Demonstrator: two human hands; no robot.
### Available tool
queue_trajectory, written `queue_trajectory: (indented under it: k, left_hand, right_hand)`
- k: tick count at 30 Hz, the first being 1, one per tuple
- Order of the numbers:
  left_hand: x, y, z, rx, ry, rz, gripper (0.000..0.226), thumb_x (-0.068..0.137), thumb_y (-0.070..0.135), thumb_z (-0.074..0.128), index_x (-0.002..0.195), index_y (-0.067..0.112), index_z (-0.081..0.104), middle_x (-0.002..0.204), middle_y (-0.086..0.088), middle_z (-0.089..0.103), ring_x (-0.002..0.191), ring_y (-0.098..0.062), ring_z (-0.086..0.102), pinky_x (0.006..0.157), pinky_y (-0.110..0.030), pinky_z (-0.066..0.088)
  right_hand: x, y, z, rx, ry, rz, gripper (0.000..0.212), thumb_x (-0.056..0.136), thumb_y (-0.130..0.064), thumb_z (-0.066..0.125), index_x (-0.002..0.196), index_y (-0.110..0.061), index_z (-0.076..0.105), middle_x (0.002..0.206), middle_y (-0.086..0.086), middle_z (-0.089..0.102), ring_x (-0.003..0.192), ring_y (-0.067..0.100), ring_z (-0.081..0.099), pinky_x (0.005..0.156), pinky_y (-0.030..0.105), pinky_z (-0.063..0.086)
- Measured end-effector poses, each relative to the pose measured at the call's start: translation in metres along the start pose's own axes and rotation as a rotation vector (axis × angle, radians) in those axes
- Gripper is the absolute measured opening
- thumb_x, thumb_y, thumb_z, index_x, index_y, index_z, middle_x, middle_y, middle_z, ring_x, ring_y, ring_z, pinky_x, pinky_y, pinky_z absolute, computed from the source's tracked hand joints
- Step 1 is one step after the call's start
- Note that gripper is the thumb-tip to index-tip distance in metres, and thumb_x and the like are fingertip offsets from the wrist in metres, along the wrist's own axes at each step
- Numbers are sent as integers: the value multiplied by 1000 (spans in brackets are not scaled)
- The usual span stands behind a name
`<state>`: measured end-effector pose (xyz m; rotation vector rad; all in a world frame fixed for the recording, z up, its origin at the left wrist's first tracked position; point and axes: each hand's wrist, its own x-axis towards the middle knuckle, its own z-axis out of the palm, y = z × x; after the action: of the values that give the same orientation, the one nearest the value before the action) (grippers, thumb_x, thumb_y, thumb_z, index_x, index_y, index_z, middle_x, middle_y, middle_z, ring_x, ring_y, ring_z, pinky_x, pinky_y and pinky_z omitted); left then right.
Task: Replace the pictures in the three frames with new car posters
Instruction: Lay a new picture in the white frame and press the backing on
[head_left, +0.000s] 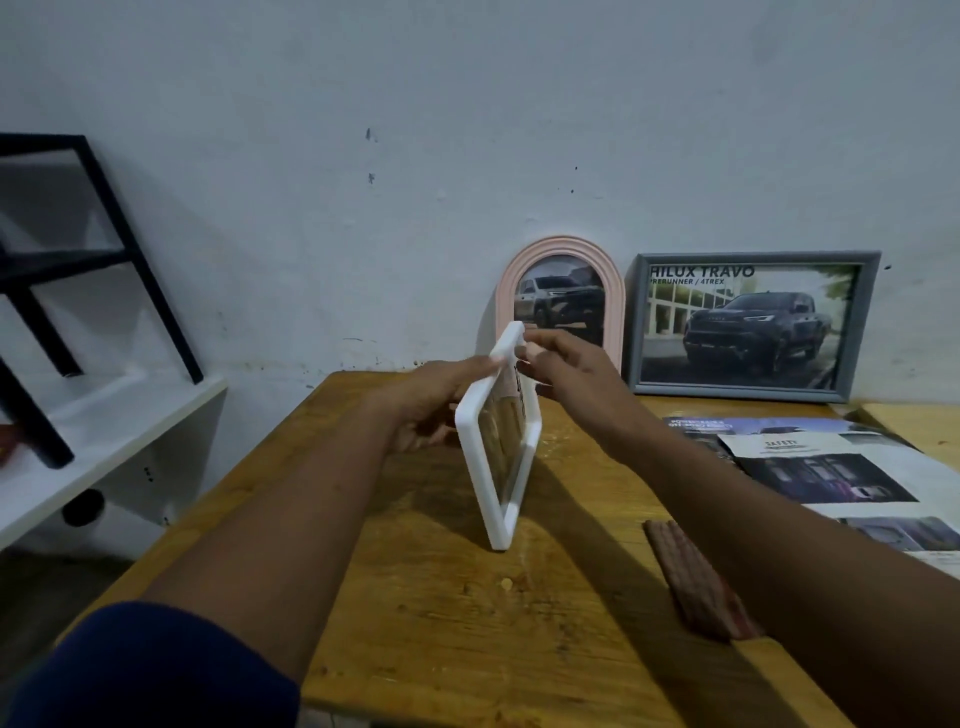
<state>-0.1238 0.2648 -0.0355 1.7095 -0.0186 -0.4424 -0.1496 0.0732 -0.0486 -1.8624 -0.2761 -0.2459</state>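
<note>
A white frame (478, 467) stands upright at the centre of the picture, seen edge-on, with brown backing showing. Up and to the right, a pink arched frame (558, 247) and a grey frame (737, 389) stand side by side, each holding a truck picture. Loose posters (831, 473) lie flat at the right edge.

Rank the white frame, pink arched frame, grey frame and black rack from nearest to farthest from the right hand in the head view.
1. white frame: the right hand pinches its top corner.
2. pink arched frame: standing just behind that hand.
3. grey frame: farther back and off to the right.
4. black rack: far left, beyond the table edge.
</note>
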Motion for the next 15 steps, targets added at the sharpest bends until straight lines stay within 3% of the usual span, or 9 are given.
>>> queue_trajectory:
  k: [2,4,6,9,11,13,15]
  left_hand:
    - [-4,-2,-3,-30,26,-10,59,88,46,73,134,12,57,118,-20,70,108,-38,69,93,-52,58]
    - [-10,-10,-4,-98,83,-44,46,93,39,68,129,10,58,114,-21,71,100,-35,71,85,-49,61]
    - [-13,-23,-3,-139,111,-80,39,98,38,61,123,8,61,103,-18,74,87,-31,73,74,-44,63]
    - [-12,-48,9,-212,146,-92,34,102,35,52,120,7,62,96,-15,76,84,-30,73,73,-44,61]
    - [-12,-64,22,-152,198,-99,30,105,33,48,117,10,63,97,-14,77,86,-29,75,78,-45,62]
    - [-11,-76,32,-6,253,-42,29,107,32,45,115,13,65,96,-11,77,86,-28,76,83,-50,61]
    - [-7,-85,36,134,312,64,33,107,36,44,115,16,68,96,-7,76,88,-25,75,84,-51,61]
  right_hand:
    - [-3,6,6,-71,36,8,35,102,-35,46,134,-24,57,126,-6,60,112,11,59,87,31,53]
    - [-9,18,8,-166,75,69,33,104,-34,44,132,-20,55,117,-4,59,94,1,57,65,18,44]
    - [-15,37,5,-257,72,159,37,104,-36,43,134,-17,50,119,2,58,85,0,54,59,18,42]
    - [-27,63,-3,-397,43,245,42,104,-39,41,139,-15,45,123,7,58,94,13,56,64,24,46]
    - [-35,75,-5,-462,4,282,43,103,-38,42,141,-17,42,128,6,58,105,20,57,79,38,53]
    - [-43,83,-4,-566,-9,279,45,103,-39,39,143,-18,40,136,7,56,117,25,55,98,49,46]
    - [-48,90,-2,-664,-24,253,44,104,-39,36,143,-18,39,142,7,52,125,27,50,103,49,38]
